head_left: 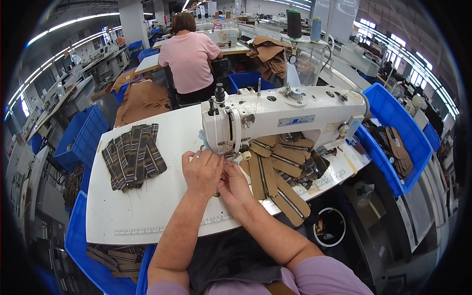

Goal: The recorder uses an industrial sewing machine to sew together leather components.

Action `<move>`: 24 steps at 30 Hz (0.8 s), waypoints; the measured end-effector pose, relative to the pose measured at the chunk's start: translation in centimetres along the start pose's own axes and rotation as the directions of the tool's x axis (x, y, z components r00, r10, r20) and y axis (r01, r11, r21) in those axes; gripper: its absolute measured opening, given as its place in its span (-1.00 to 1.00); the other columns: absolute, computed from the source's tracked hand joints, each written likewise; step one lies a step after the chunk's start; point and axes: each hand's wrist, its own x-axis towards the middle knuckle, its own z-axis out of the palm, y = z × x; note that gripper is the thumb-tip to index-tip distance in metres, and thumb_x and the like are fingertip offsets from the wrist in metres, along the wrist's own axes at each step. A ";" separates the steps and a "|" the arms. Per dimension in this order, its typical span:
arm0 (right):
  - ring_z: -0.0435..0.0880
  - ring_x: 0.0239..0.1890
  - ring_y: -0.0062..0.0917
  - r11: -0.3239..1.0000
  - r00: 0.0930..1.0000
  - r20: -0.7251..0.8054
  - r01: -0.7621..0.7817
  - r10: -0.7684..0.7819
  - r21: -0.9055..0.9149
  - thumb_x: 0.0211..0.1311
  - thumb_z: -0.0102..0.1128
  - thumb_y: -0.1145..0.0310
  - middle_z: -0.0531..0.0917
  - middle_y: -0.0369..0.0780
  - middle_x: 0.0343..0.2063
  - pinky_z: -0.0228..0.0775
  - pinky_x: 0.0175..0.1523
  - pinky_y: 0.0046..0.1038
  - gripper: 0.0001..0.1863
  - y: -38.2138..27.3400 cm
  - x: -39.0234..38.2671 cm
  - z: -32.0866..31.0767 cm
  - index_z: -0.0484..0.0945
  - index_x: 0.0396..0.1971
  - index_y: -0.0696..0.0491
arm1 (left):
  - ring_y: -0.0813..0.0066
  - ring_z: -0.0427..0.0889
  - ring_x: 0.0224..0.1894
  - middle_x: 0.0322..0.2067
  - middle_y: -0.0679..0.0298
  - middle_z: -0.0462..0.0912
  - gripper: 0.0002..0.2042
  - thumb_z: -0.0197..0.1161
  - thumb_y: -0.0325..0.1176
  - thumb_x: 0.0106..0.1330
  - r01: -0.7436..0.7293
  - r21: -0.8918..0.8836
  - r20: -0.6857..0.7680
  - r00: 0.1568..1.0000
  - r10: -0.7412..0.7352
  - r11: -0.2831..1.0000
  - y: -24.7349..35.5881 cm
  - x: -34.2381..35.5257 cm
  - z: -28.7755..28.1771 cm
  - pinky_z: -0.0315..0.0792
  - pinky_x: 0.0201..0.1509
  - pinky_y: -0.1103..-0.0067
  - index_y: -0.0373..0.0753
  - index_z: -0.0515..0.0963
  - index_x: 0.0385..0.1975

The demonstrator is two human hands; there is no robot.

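My left hand (pixel 202 169) and my right hand (pixel 234 186) meet just below the needle end of a white sewing machine (pixel 295 112). The fingers of both are bent and pinched together, their tips nearly touching. Whatever lies between them is too small or hidden to make out. Right of my hands, tan fabric pieces with zippers (pixel 263 174) lie in a loose heap under the machine arm, with dark plaid cloth (pixel 314 169) among them. On the left of the white table (pixel 172 196) rests a fanned stack of plaid strips (pixel 135 156).
A blue bin (pixel 78 236) with zippered pieces stands below the table's left side; another blue bin (pixel 418 132) is at the right. Thread cones (pixel 294 24) stand above the machine. A person in a pink shirt (pixel 187 61) sits ahead, near brown material (pixel 142 103).
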 end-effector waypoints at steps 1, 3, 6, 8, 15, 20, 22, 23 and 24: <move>0.48 -0.42 -0.74 1.000 1.000 -0.013 -0.028 0.028 0.004 0.49 0.14 0.45 0.62 -0.39 -0.40 0.39 -0.29 -0.63 -0.94 -0.1 0.1 -0.1 0.58 -0.17 0.05 | 0.47 0.58 -0.41 -0.50 0.42 0.58 -0.85 0.47 -0.42 0.02 -0.015 -0.003 -0.013 1.000 0.015 1.000 0.0 -0.1 0.0 0.29 -0.09 0.41 -0.11 0.58 -0.56; 0.45 -0.47 -0.72 0.998 0.998 -0.002 -0.057 0.057 0.016 0.50 0.13 0.44 0.58 -0.39 -0.44 0.39 -0.32 -0.61 -0.95 -0.2 0.6 -0.5 0.57 -0.20 0.06 | 0.48 0.59 -0.40 -0.49 0.43 0.58 -0.87 0.46 -0.44 0.01 -0.034 -0.004 -0.022 0.999 0.034 0.999 -0.3 -0.3 -0.1 0.29 -0.08 0.41 -0.11 0.60 -0.52; 0.38 -0.57 -0.68 0.994 0.995 0.001 -0.102 0.102 0.039 0.51 0.12 0.43 0.48 -0.38 -0.54 0.36 -0.39 -0.58 -0.91 -1.0 1.1 -1.1 0.53 -0.27 0.07 | 0.48 0.59 -0.41 -0.49 0.44 0.59 -0.86 0.46 -0.47 0.03 -0.063 0.017 0.002 0.998 0.063 0.998 -1.1 -0.8 -0.3 0.30 -0.07 0.42 -0.12 0.64 -0.44; 0.35 -0.62 -0.65 0.992 0.993 -0.008 -0.119 0.120 0.050 0.52 0.11 0.42 0.42 -0.38 -0.59 0.35 -0.42 -0.57 -0.88 -2.1 1.4 -1.6 0.50 -0.31 0.07 | 0.48 0.60 -0.41 -0.47 0.42 0.61 -0.83 0.45 -0.50 0.04 -0.104 0.009 0.026 0.994 0.104 0.994 -1.1 -1.0 -0.2 0.29 -0.08 0.42 -0.15 0.66 -0.36; 0.29 -0.62 -0.67 0.981 0.998 -0.069 0.014 0.000 0.196 0.57 0.01 0.39 0.34 -0.40 -0.62 0.23 -0.46 -0.60 -0.85 -6.7 -1.1 -2.3 0.43 -0.29 0.07 | 0.34 0.66 -0.25 -0.33 0.27 0.68 -0.69 0.40 -0.58 0.07 -0.185 -0.282 0.050 0.977 0.207 0.941 0.8 -1.4 0.2 0.44 -0.02 0.30 -0.22 0.64 -0.15; 0.29 -0.60 -0.70 0.988 0.992 -0.025 0.129 -0.128 0.079 0.48 0.16 0.45 0.39 -0.40 -0.54 0.22 -0.47 -0.58 -0.90 -9.5 -2.9 -2.9 0.41 -0.16 0.01 | 0.04 0.61 0.09 0.00 0.12 0.65 -0.62 0.37 -0.55 0.18 -0.111 -0.434 0.316 0.910 0.266 0.894 3.4 -2.5 1.9 0.47 0.25 0.21 -0.26 0.56 0.03; 0.30 -0.61 -0.71 0.988 0.989 -0.043 0.144 -0.142 0.052 0.42 0.20 0.52 0.39 -0.39 -0.54 0.20 -0.48 -0.58 -0.82 -9.9 -3.4 -3.0 0.39 -0.14 -0.01 | 0.18 0.70 -0.12 -0.23 0.19 0.69 -0.78 0.36 -0.52 0.26 -0.020 -0.491 0.312 0.929 0.198 0.871 2.0 -3.0 3.1 0.56 0.13 0.34 -0.33 0.60 -0.11; 0.30 -0.61 -0.71 0.985 0.986 -0.050 0.164 -0.162 0.055 0.42 0.20 0.52 0.39 -0.39 -0.54 0.20 -0.48 -0.58 -0.82 -10.1 -3.5 -3.3 0.39 -0.14 -0.01 | 0.18 0.70 -0.12 -0.23 0.19 0.69 -0.78 0.36 -0.52 0.26 -0.031 -0.507 0.307 0.927 0.214 0.862 1.6 -3.1 3.7 0.56 0.13 0.34 -0.33 0.60 -0.11; 0.29 -0.62 -0.71 0.987 0.986 -0.062 0.155 -0.153 0.038 0.42 0.19 0.53 0.39 -0.40 -0.54 0.20 -0.49 -0.58 -0.81 -10.2 -3.6 -3.4 0.38 -0.13 -0.02 | 0.31 0.69 -0.20 -0.29 0.23 0.69 -0.83 0.35 -0.51 0.29 0.303 -0.591 0.473 0.881 0.017 0.748 1.2 -3.6 4.1 0.57 0.04 0.43 -0.35 0.60 -0.16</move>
